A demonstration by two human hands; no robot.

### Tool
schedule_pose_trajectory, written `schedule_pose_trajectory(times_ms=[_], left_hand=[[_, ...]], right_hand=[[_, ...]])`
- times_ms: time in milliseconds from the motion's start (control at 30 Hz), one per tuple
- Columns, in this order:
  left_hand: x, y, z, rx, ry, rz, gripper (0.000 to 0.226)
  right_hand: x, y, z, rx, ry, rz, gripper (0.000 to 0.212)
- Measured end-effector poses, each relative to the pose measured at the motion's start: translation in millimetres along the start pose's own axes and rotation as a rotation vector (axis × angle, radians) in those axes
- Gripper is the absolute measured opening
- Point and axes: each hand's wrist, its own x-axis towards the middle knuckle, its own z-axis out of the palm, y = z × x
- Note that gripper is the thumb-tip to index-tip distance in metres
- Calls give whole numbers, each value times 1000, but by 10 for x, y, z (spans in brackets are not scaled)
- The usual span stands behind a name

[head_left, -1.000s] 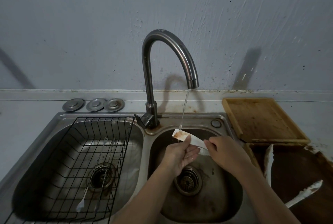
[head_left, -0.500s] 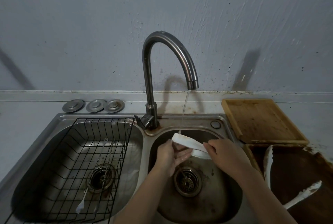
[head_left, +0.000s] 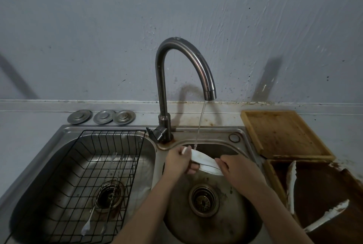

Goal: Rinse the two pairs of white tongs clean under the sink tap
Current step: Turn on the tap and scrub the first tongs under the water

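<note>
Double steel sink (head_left: 238,134); tap (head_left: 198,63) running thin stream. Left hand (head_left: 177,162) and right hand (head_left: 238,168) both grip white tongs (head_left: 204,162) over right basin, brownish smears on the arms. Second tongs (head_left: 292,184) lie on dark tray (head_left: 322,190), stained.

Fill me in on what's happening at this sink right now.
A person is rinsing one pair of white tongs over the right sink basin. The left hand and the right hand each grip an end, under the thin stream from the tap. The second pair of tongs lies on a dark tray to the right, apparently still dirty. A wire rack with utensils sits in the left basin.
</note>
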Motion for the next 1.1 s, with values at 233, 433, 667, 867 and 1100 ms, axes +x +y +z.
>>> schedule_pose_trajectory(times_ms=[233,433,667,867,1100], left_hand=[[-62,105,80,74,-23,82,36],[-42,132,-55,39,55,102,29],[-108,235,-26,-48,-113,90,35],[-68,226,-76,-84,-148,227,5],[-142,275,-86,44,-235,328,4]], right_hand=[[30,-107,76,23,21,-4,33],[25,-55,-14,26,18,-16,33],[-15,-58,-12,87,58,-32,29],[-37,65,0,278,341,10,17],[37,212,-9,525,-344,610,47]])
